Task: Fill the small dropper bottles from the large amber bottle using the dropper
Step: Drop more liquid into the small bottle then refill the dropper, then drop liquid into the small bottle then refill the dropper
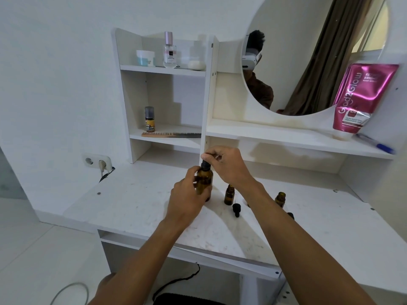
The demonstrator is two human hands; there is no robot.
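Head view: small bottles point(229, 194) on white desk point(132, 201) (mirror point(308, 51) behind).

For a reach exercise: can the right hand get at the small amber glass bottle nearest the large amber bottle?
Probably yes: the small amber glass bottle stands near the right hand, nothing between, though that hand pinches the black dropper cap on the large bottle.

The lg bottle point(206, 180) was amber w/ a black dropper top point(206, 165); the near small bottle point(229, 194) and far small bottle point(280, 199) were amber too, the loose dropper point(236, 209) black. Worktop point(132, 205) was white w/ faint brownish mottling. The tube point(361, 95) was magenta w/ white lettering, the pen point(383, 148) blue.
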